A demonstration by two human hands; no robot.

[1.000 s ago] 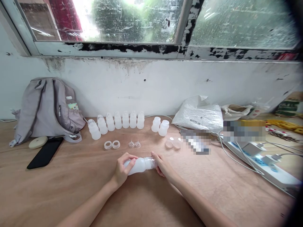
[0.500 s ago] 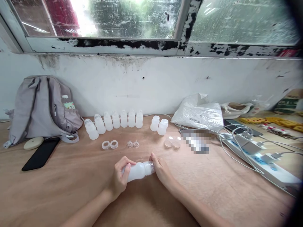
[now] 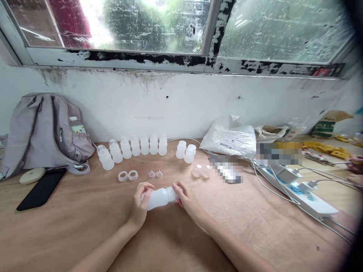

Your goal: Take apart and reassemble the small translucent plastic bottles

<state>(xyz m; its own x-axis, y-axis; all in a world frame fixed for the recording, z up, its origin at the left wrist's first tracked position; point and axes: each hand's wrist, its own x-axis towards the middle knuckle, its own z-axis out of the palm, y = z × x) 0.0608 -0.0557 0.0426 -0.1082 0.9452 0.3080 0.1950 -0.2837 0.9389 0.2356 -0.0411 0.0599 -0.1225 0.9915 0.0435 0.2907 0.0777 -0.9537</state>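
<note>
A frosted white baby bottle [image 3: 159, 199] lies tilted between my hands, low over the table. My left hand [image 3: 139, 204] is wrapped round its base end. The fingers of my right hand [image 3: 185, 197] close on the opposite, top end and partly hide it. Beyond them lie two white collar rings [image 3: 132, 175], two clear bottle nipples [image 3: 159, 174] and two pale round discs [image 3: 196, 172]. Farther back, several capped bottles [image 3: 135, 146] stand in a curved row near the wall. To their right are two uncapped bottles [image 3: 190, 154].
On the left are a grey backpack [image 3: 42, 132], a black phone [image 3: 42, 189] and a cream round case [image 3: 32, 176]. A white plastic bag [image 3: 229, 138] sits against the wall. A power strip [image 3: 314, 202] with white cables [image 3: 279, 194] runs along the right.
My hands and the bottle have shifted slightly left and up in the view, which has itself turned a little right. My right fingers now wrap further round the bottle's top.
</note>
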